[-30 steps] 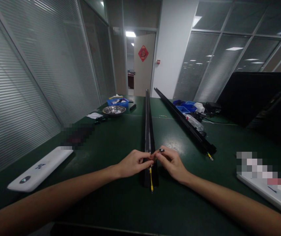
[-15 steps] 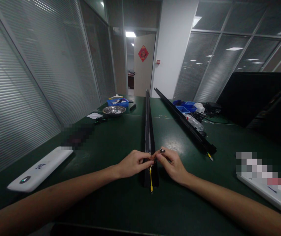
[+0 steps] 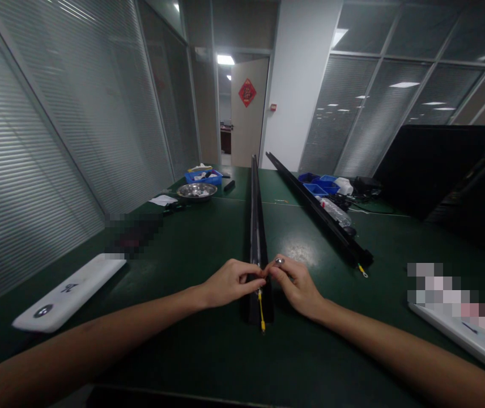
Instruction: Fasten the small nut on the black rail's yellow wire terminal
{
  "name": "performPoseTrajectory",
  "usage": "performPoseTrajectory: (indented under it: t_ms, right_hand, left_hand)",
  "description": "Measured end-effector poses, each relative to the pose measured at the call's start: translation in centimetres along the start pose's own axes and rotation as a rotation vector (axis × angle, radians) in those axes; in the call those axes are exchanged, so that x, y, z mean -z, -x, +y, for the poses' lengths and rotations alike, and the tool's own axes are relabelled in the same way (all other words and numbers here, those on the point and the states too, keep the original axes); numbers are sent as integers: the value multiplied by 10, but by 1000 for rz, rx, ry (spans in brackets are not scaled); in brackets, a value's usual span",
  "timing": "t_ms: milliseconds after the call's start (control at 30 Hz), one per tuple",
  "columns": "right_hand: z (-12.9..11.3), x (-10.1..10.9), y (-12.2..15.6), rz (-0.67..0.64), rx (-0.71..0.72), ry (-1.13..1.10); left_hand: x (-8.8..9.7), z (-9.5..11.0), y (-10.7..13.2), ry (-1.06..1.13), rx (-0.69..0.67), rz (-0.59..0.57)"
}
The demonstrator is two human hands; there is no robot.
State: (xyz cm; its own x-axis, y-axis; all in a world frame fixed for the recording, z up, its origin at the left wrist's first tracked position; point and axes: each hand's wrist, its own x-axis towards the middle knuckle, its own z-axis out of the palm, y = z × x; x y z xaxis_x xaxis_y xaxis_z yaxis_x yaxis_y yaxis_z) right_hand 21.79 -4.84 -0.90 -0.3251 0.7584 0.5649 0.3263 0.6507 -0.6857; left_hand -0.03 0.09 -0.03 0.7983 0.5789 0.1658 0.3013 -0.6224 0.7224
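Observation:
A long black channel-shaped rail (image 3: pixel 256 221) lies lengthwise on the green table, its near end under my hands. My left hand (image 3: pixel 232 281) is closed in a pinch over the rail from the left. From the other side, my right hand (image 3: pixel 296 283) is also pinched, its fingertips meeting those of the left. What the fingertips hold is hidden. A small shiny metal piece (image 3: pixel 279 261) shows at the right hand's fingers; whether it is a ring or a loose part I cannot tell. Below the fingertips, a short yellow wire (image 3: pixel 262 310) with a terminal at its end hangs along the rail.
A second black rail (image 3: pixel 319 209) lies at the right, with a yellow-ended ring terminal (image 3: pixel 362 271). Farther back are a metal bowl (image 3: pixel 197 191), a blue basket (image 3: pixel 203 177), blue bins (image 3: pixel 321 186) and a plastic bottle (image 3: pixel 335 211). White casings (image 3: pixel 70 292) flank the table's sides.
The yellow wire's lower end has swung slightly to the right. The shiny piece at the right hand has turned a little. Both hands stay in nearly the same place.

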Motion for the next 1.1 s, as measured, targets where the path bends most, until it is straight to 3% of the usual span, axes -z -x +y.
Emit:
performPoseTrajectory:
  t_ms: [1100]
  right_hand:
    - [1,-1,0,-10,49,-43]
  left_hand:
    - [0,-1,0,-18,-32,-17]
